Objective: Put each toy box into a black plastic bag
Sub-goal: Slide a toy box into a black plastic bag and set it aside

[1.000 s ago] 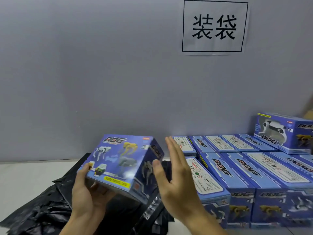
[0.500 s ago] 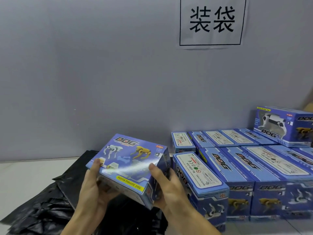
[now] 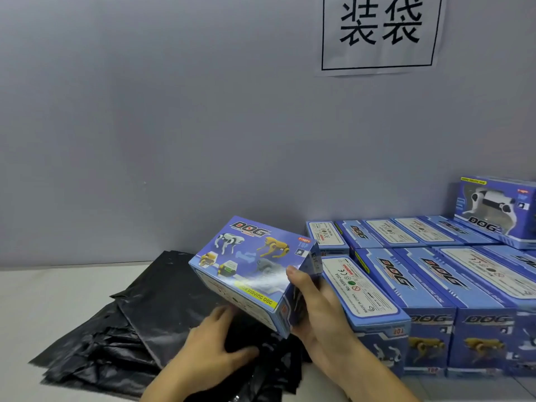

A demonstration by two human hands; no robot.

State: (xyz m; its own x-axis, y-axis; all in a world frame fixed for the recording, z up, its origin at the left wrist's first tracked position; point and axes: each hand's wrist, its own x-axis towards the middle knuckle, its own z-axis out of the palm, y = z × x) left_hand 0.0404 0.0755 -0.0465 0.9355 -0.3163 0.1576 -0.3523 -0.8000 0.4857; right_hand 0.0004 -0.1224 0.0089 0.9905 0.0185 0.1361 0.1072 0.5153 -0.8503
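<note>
Fingers of my right hand point(image 3: 314, 311) curl round the right end of a blue toy box point(image 3: 255, 271), thumb pressed on its printed top face, and the box hangs tilted in the air, its far left corner highest, carried by that hand alone. It sits above the near right part of the pile of black plastic bags point(image 3: 139, 323), without touching it.

My left hand point(image 3: 214, 346) lies lower, under the box's near edge, resting on the black plastic. Its thumb and fingers bend a little against the bags, but I cannot tell whether they pinch a sheet or only press on it.

Bags spread in a loose stack across the left and middle of the tabletop point(image 3: 43, 294), reaching almost to its back edge by the grey wall point(image 3: 174, 126). Rows of more toy boxes point(image 3: 429, 285) fill the right side, just beside my right hand, with one extra box point(image 3: 496, 210) stacked on them at the back right. On the wall hangs a paper sign point(image 3: 380, 33).
</note>
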